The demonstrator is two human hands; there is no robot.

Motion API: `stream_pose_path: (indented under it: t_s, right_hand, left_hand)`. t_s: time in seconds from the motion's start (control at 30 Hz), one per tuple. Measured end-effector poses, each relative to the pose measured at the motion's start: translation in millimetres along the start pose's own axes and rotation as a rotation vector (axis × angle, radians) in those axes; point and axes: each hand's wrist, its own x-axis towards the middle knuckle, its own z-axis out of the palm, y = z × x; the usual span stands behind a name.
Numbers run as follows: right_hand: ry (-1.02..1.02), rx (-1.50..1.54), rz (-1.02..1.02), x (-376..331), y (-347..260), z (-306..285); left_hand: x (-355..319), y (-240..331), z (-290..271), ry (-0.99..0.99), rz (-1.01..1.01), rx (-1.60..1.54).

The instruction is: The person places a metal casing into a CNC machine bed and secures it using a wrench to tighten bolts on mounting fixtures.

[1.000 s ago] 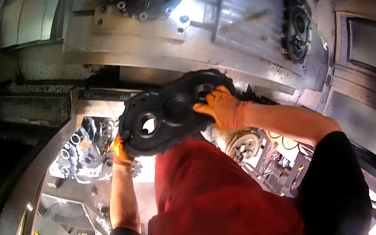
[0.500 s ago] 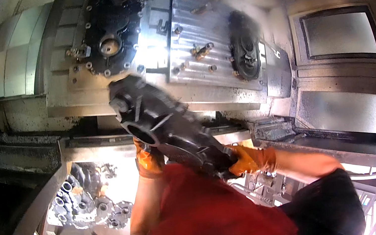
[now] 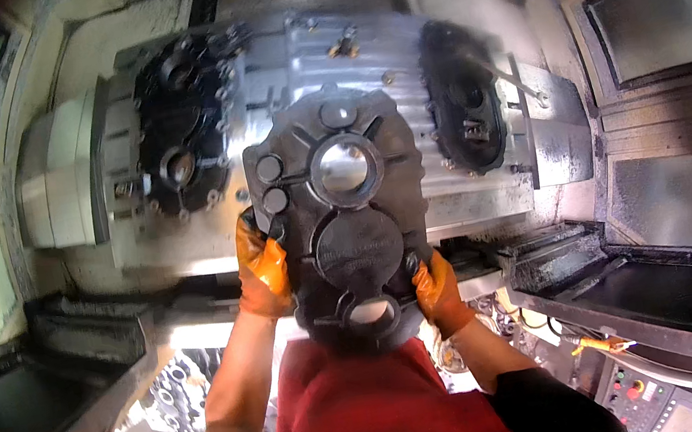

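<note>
Between my hands is a large dark cast metal housing cover [image 3: 359, 246], with a round bore near its far end and a smaller one near me. My left hand [image 3: 263, 268], in an orange glove with dark fingertips, is closed on its left edge. Gripping the lower right edge is my right hand [image 3: 438, 292], gloved the same way. The cover hangs over the front edge of a metal machine table [image 3: 158, 254] and hides part of it. Beyond it on the left lies another black casting [image 3: 179, 134], ringed with bolts or clamps. A dark oval casting [image 3: 465, 102] sits at the right.
Small clamp fittings [image 3: 343, 42] stand on the ribbed plate behind the cover. A wrench-shaped tool [image 3: 516, 79] lies by the oval casting. Below left are several metal castings [image 3: 178, 394]. A control panel [image 3: 652, 403] is at lower right. Dark ledges [image 3: 657, 300] flank the opening.
The housing cover has turned from a slant to nearly upright in view, its broad face now showing. My right hand has come left and nearer my left hand. The view has shifted too.
</note>
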Motion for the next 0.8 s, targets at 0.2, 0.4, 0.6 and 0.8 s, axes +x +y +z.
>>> stream_pose_path:
  t_s: [0.2, 0.4, 0.6, 0.8]
  right_hand:
    - [0.097, 0.115, -0.043, 79, 9, -13]
    - [0.121, 0.055, 0.071, 212, -4, -25]
    - [0.121, -0.091, 0.058, 271, -12, -13]
    - [0.121, -0.022, 0.042, 295, 10, -1]
  left_hand:
    - [92, -24, 32, 0.004, -0.053, -0.034]
    - [205, -34, 80, 0.101, 0.025, 0.198]
    - [286, -67, 24, 0.111, 0.072, 0.274]
    - [305, -71, 26, 0.110, 0.115, 0.274]
